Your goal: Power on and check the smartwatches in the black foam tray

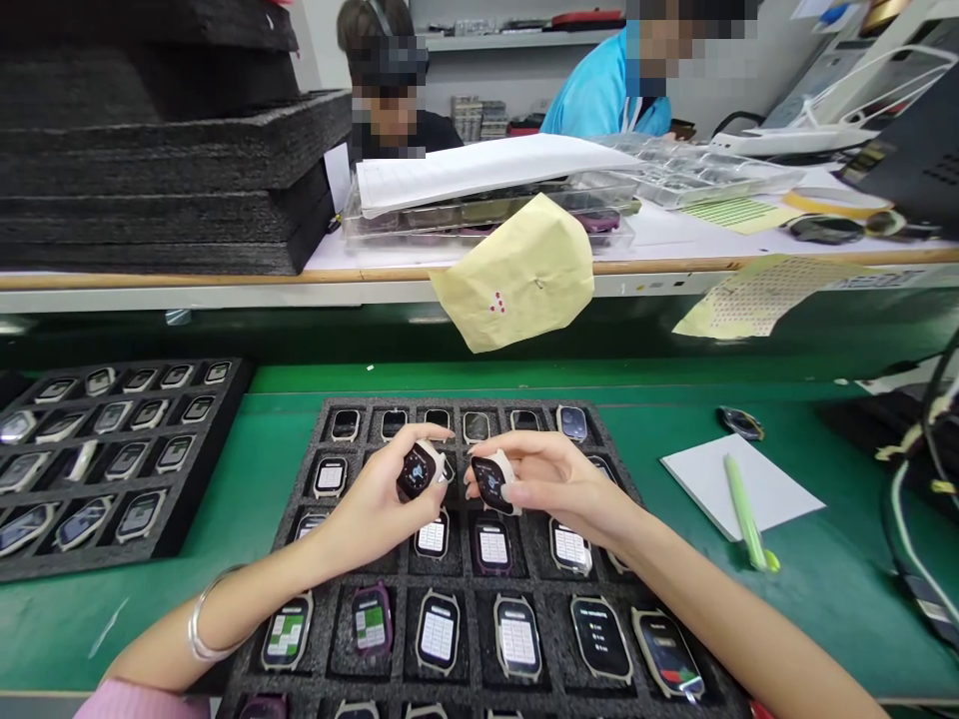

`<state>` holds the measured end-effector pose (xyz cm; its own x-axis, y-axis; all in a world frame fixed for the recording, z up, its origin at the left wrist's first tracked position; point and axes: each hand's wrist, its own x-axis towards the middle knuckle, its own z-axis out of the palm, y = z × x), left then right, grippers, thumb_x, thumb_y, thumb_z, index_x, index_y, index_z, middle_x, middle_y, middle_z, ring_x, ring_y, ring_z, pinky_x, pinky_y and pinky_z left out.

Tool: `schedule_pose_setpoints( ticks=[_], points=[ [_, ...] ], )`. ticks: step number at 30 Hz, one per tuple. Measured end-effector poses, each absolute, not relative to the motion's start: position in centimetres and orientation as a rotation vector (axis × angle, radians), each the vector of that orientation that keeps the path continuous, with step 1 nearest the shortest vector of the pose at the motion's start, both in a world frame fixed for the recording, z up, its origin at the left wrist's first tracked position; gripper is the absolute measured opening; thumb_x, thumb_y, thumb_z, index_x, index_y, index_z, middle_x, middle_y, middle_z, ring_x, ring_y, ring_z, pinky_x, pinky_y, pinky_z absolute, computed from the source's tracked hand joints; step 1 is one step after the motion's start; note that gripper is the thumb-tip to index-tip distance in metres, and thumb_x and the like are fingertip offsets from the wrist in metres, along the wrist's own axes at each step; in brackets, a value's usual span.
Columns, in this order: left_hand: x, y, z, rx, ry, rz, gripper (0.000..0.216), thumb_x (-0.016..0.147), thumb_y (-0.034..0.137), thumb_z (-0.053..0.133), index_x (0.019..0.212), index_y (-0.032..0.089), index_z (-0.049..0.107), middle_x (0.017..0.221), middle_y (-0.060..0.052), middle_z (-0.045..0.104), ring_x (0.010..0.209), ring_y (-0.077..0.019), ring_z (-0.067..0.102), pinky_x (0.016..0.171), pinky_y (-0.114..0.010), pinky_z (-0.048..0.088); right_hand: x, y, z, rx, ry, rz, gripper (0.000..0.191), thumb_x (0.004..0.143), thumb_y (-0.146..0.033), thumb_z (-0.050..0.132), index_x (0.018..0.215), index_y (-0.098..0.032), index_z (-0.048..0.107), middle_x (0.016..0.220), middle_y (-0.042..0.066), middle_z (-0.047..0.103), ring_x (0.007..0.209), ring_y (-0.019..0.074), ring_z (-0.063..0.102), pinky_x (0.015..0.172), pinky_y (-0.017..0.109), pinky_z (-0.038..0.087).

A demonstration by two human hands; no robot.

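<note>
2 bare hands come up in my head view, each pinching a pale-framed watch over a foam tray (479,582). My left hand (397,489) closes thumb and fingers around the left watch (417,469), its dark screen lit with a small dial design. My right hand (558,479) pinches the right watch (489,483) between thumb and fingers, and I read a similar dial on it. The 2 watches sit near each other, apart, above the upper middle of the tray. Below them I see more watches in separate compartments: a purple watch (371,619) with green and white blocks on its screen, and a white-screened watch (439,632) in the same row. A bracelet (196,627) circles my left wrist, above a pink sleeve (142,701). To the left, a 2nd tray (196,489) of watches rests on the green table (831,589). To the right, a green pen (740,504) lies across a white pad (696,479). Beyond, a yellow paper (524,280) hangs over the shelf edge (360,290), and 2 people are behind the shelf.
</note>
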<state>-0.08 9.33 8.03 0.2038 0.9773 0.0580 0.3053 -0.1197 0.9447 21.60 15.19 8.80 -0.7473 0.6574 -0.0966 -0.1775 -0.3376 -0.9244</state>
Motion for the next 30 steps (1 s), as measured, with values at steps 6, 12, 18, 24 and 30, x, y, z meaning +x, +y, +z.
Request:
schedule_pose_setpoints(
  ticks=[6,12,18,24,30],
  points=[
    [-0.1,9.4,8.0,1.624,1.226,0.984,0.037,0.082,0.012,0.054,0.117,0.021,0.05,0.099,-0.002,0.06,0.087,-0.0173,0.055,0.081,-0.026,0.042,21.6,15.2,9.0,-0.645,-1.389,2.098,0.035,0.075,-0.02,0.078,0.108,-0.016,0.069,0.095,0.009,0.072,0.092,0.0222,0.068,0.085,0.035,0.05],
    [0.0,9.1,8.2,1.607,1.205,1.006,0.036,0.081,0.008,0.053,0.113,0.021,0.051,0.09,0.001,0.057,0.078,-0.0144,0.052,0.073,-0.024,0.041,21.9,15.2,9.2,-0.556,-1.41,2.085,0.032,0.075,-0.015,0.078,0.106,-0.016,0.07,0.096,0.008,0.073,0.09,0.0202,0.068,0.082,0.031,0.052],
    [-0.1,9.2,8.0,1.596,1.257,0.973,0.037,0.087,0.019,0.055,0.123,0.025,0.047,0.093,0.0,0.056,0.068,-0.0124,0.049,0.059,-0.022,0.04,21.9,15.1,9.3,-0.521,-1.426,2.086,0.032,0.081,-0.015,0.074,0.112,-0.017,0.067,0.101,0.008,0.072,0.097,0.0197,0.067,0.088,0.03,0.049],
    [0.1,9.9,7.2,1.323,1.159,0.945,0.049,0.082,0.028,0.064,0.126,0.022,0.043,0.094,-0.001,0.056,0.065,-0.0115,0.052,0.058,-0.024,0.047,21.5,15.6,8.8,-0.658,-1.305,2.149,0.037,0.09,-0.02,0.065,0.126,-0.017,0.056,0.115,0.012,0.068,0.11,0.0241,0.062,0.101,0.044,0.043],
    [-0.3,10.3,8.2,0.988,1.015,1.015,0.046,0.08,0.022,0.057,0.123,0.016,0.045,0.092,-0.004,0.059,0.077,-0.0154,0.059,0.073,-0.031,0.054,21.4,15.6,8.5,-0.704,-1.203,2.152,0.047,0.088,-0.017,0.065,0.132,-0.017,0.05,0.118,0.013,0.066,0.116,0.0274,0.059,0.101,0.05,0.045]
  ],
)
